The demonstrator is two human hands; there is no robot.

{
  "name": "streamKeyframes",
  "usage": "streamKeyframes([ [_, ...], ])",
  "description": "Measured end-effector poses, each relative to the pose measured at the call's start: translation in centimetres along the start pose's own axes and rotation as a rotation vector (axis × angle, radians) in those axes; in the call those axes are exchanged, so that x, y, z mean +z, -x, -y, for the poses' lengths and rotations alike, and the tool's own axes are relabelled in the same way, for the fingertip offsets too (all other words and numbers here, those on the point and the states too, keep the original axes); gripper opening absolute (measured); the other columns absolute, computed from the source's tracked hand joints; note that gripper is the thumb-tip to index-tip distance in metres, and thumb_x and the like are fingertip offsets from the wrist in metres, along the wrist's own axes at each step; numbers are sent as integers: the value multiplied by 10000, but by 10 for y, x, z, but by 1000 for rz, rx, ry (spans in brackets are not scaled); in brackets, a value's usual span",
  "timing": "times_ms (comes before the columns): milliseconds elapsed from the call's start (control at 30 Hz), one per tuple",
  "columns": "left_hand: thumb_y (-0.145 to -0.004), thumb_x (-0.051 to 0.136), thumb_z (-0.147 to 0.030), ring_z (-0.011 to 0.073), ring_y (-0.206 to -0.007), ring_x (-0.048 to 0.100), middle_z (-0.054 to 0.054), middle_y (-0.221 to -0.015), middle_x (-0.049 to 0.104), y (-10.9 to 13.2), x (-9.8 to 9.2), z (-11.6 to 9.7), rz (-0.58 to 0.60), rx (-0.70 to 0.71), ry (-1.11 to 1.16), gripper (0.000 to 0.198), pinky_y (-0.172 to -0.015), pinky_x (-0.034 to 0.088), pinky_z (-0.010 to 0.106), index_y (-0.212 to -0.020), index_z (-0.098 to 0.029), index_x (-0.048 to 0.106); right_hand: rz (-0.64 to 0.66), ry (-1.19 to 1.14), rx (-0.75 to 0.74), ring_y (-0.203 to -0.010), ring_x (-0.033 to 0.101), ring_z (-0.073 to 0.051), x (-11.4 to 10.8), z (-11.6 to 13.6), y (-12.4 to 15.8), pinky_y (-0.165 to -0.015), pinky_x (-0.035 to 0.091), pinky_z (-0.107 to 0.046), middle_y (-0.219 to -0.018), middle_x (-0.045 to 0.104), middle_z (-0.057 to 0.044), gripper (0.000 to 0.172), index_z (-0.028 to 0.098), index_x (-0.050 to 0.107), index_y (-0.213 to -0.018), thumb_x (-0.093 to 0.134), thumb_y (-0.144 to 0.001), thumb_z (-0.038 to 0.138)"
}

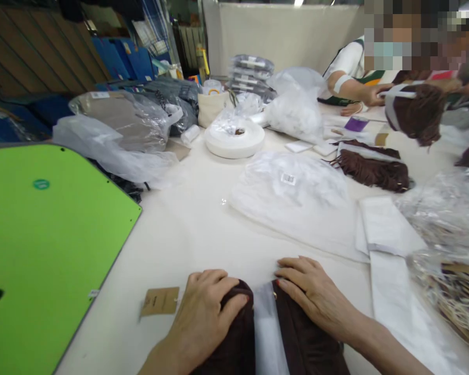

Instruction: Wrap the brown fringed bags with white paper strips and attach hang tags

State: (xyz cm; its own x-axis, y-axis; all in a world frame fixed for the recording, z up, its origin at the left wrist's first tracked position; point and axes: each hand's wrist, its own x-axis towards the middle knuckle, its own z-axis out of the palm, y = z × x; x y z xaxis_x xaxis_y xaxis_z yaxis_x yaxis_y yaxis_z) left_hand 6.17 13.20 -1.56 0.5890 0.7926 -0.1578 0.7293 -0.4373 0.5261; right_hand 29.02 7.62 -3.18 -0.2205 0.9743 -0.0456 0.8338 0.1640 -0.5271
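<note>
Clamping left hand (pixel 205 307) on brown bag (pixel 240 346), resting right hand (pixel 316 291) outstretched on it, toward worktop's (pixel 187 229) near edge — pale strip (pixel 269 333) already between sides, apparently still unwrapped.

Left hand (pixel 207 312), right hand (pixel 316 291) bare; forearms (pixel 379 338) uncovered
</note>
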Motion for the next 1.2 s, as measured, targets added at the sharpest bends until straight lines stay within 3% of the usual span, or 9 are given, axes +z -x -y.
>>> streamKeyframes([
  [100, -855, 522, -234, 208, -978, 549, 7, -972, 642, -9, 3, -6, 32, 0, -27, 163, -871, 380, 403, -972, -271, 629, -34, 7, -44, -1016, 561, -167, 6, 11, 0, -1039, 258, -488, -1060, 635, -9, 241, 271, 588, -1110, 433, -926, 249],
  [267, -750, 560, -163, 235, -914, 569, 30, -884, 640, -23, 14, -9, -2, -162, -114, 150, -791, 410, 383, -860, -220, 644, -199, 85, -66, -911, 581, -182, 22, 14, 3, -985, 312, -480, -954, 650, -21, 279, 214, 571, -1133, 513, -863, 176],
  [400, -717, 600, -174, 188, -863, 588, -4, -833, 659, -26, 19, -9, -42, -223, -100, 73, -758, 419, 309, -769, -214, 634, -362, 130, -222, -1032, 554, -182, 26, 20, 9, -1046, 238, -469, -1073, 649, -51, 280, 185, 558, -1145, 444, -892, 145],
  [500, -716, 624, -200, 164, -818, 598, -22, -827, 668, -30, 19, -5, -50, -238, -89, 54, -714, 421, 273, -761, -226, 641, -270, 168, -293, -1151, 501, -192, 29, 28, 14, -1070, 212, -467, -1210, 604, -42, 280, 235, 557, -1173, 416, -932, 242],
  [600, -711, 647, -203, 164, -778, 601, -24, -794, 667, -30, 19, -2, -67, -226, -100, 36, -683, 423, 271, -740, -223, 642, -152, 207, -267, -1210, 461, -217, 33, 31, 17, -1057, 248, -481, -1302, 538, -63, 322, 245, 546, -1207, 405, -938, 351],
  [800, -885, 493, -229, 202, -1047, 486, 30, -1038, 612, 13, 21, -16, -246, -7, -247, 141, -906, 335, 375, -992, -200, 579, -83, 215, -270, -1213, 460, -195, 34, 27, 15, -1063, 257, -468, -1313, 525, -74, 338, 239, 524, -1239, 366, -952, 322],
  [933, -872, 446, -123, 217, -989, 472, 37, -984, 593, 44, 30, -27, -245, 161, -359, 161, -831, 347, 384, -961, -191, 561, -96, 220, -267, -1227, 450, -207, 33, 31, 14, -1068, 247, -483, -1316, 521, -88, 346, 228, 511, -1251, 376, -947, 324],
  [1067, -839, 481, -119, 242, -974, 456, 64, -989, 563, 55, 27, -29, -269, 261, -453, 163, -777, 352, 389, -982, -174, 537, -161, 216, -247, -1246, 427, -236, 27, 38, 26, -1060, 269, -489, -1335, 501, -88, 335, 219, 520, -1238, 446, -915, 266],
  [1200, -885, 406, -115, 224, -914, 457, 48, -923, 554, 63, 20, -30, -236, 464, -570, 161, -771, 332, 380, -954, -189, 531, -303, 173, -140, -1089, 534, -242, 28, 49, 59, -937, 417, -465, -1164, 595, -115, 301, 171, 554, -1168, 454, -885, 192],
])
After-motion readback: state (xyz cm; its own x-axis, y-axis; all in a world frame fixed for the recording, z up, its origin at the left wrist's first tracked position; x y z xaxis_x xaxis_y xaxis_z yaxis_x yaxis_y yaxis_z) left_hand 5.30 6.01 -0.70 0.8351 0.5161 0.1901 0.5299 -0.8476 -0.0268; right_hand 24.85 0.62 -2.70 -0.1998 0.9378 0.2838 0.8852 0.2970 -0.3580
